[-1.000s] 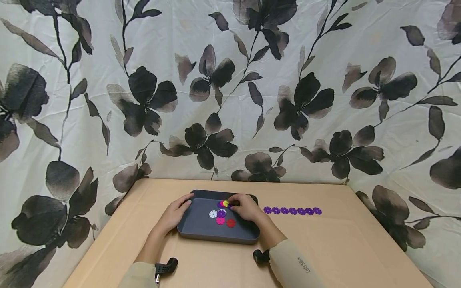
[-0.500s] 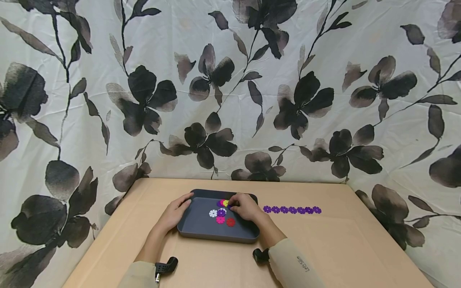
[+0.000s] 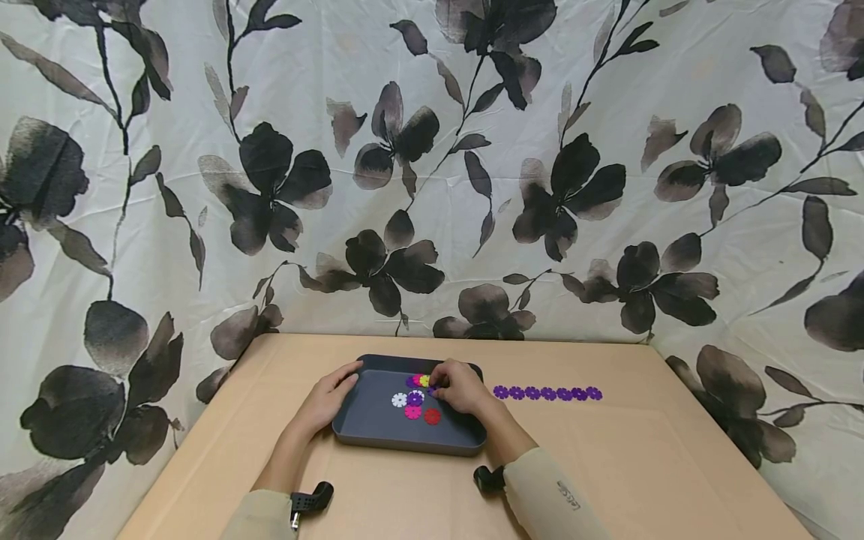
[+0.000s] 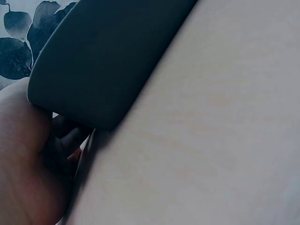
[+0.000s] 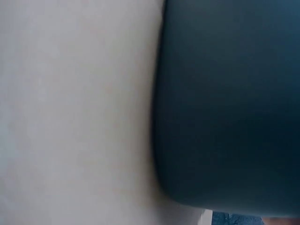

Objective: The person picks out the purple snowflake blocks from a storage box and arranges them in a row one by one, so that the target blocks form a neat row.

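A dark grey tray lies on the table. My left hand grips its left edge, and in the left wrist view the thumb side of that hand reaches over the tray's wall with fingers behind it. Over the tray's right part, my right hand pinches a purple flower-shaped disc, mostly covered by the fingertips. Beside it lie a yellow disc and a pink one. Nearer are a white disc, a purple disc, a pink disc and a red disc.
A straight row of several purple flower-shaped discs lies on the tan tabletop, right of the tray. Behind the table hangs a white cloth with dark flowers. In the right wrist view, the tray's outer wall fills the right half.
The fingertips of my right hand have shifted very slightly, and a bit more of the purple disc beside the yellow one shows. My left hand stays on the tray's edge.
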A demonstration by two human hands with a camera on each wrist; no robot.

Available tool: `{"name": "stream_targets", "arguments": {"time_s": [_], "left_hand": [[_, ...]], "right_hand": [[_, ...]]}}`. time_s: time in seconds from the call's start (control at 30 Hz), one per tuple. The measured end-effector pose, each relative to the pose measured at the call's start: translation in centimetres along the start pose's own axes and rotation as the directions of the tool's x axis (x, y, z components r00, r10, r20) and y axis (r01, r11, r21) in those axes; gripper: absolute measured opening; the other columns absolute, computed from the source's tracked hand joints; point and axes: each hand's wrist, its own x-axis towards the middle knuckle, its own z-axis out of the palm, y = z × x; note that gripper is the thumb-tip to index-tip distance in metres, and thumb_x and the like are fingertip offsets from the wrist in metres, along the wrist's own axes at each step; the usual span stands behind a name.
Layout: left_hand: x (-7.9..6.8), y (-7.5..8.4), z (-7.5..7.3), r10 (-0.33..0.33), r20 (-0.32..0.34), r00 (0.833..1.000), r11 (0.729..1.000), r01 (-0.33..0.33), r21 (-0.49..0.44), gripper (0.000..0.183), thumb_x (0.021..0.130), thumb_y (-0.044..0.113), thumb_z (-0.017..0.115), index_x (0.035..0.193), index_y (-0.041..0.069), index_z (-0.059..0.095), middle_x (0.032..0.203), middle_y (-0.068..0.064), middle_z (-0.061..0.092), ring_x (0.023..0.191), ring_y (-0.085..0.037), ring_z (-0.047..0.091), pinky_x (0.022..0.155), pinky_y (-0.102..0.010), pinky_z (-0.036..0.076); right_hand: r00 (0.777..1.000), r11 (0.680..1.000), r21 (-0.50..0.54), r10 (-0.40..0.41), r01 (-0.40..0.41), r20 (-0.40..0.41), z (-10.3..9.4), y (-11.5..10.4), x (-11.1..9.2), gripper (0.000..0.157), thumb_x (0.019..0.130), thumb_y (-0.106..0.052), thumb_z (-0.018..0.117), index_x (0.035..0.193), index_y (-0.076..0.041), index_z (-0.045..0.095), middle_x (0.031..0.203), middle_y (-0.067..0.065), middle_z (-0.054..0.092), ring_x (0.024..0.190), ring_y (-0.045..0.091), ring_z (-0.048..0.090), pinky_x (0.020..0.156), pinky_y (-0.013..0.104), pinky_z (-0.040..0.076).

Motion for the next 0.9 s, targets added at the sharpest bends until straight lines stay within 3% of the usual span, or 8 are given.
{"name": "stream_targets", "arguments": {"time_s": [0.2, 0.53, 0.77, 0.9], "left_hand": [[-0.07, 0.17, 0.00, -0.001, -0.004, 1.000, 1.000, 0.001, 0.002, 0.046, 0.113, 0.030, 0.046, 0.156, 0.017, 0.049, 0.164, -0.013, 0.043, 0.156, -0.037, 0.033, 0.127, -0.059, 0.026], [-0.03, 0.15, 0.05, -0.006, -0.010, 1.000, 1.000, 0.006, 0.012, 0.046, 0.113, 0.031, 0.047, 0.157, 0.017, 0.049, 0.164, -0.012, 0.043, 0.156, -0.037, 0.032, 0.127, -0.059, 0.026], [-0.04, 0.14, 0.01, 0.004, -0.011, 1.000, 1.000, -0.004, 0.007, 0.045, 0.112, 0.030, 0.047, 0.156, 0.017, 0.049, 0.164, -0.013, 0.044, 0.156, -0.037, 0.033, 0.127, -0.059, 0.026], [-0.09, 0.17, -0.01, 0.003, -0.013, 1.000, 1.000, -0.003, 0.009, 0.045, 0.112, 0.030, 0.047, 0.156, 0.018, 0.050, 0.164, -0.013, 0.044, 0.156, -0.038, 0.033, 0.127, -0.060, 0.026]], "right_hand": [[1.000, 0.999, 0.039, -0.012, 0.012, -0.001, -0.03, 0.21, -0.02, 0.010, 0.088, -0.004, 0.082, 0.096, -0.009, 0.078, 0.098, 0.003, 0.064, 0.085, 0.012, 0.063, 0.081, 0.031, 0.056], [1.000, 0.996, 0.087, -0.031, 0.031, -0.004, -0.16, 0.39, 0.00, 0.009, 0.087, -0.006, 0.083, 0.095, -0.009, 0.079, 0.087, 0.000, 0.074, 0.074, 0.007, 0.061, 0.070, 0.022, 0.053], [0.998, 0.985, 0.174, -0.002, 0.013, -0.063, -0.26, 0.36, -0.20, 0.010, 0.089, -0.010, 0.082, 0.099, -0.009, 0.080, 0.085, 0.001, 0.072, 0.069, 0.010, 0.060, 0.058, 0.023, 0.052], [0.995, 0.969, 0.246, -0.004, 0.029, -0.100, -0.34, 0.50, -0.18, 0.011, 0.090, -0.011, 0.082, 0.101, -0.008, 0.080, 0.084, 0.002, 0.073, 0.068, 0.008, 0.061, 0.059, 0.022, 0.053]]}}
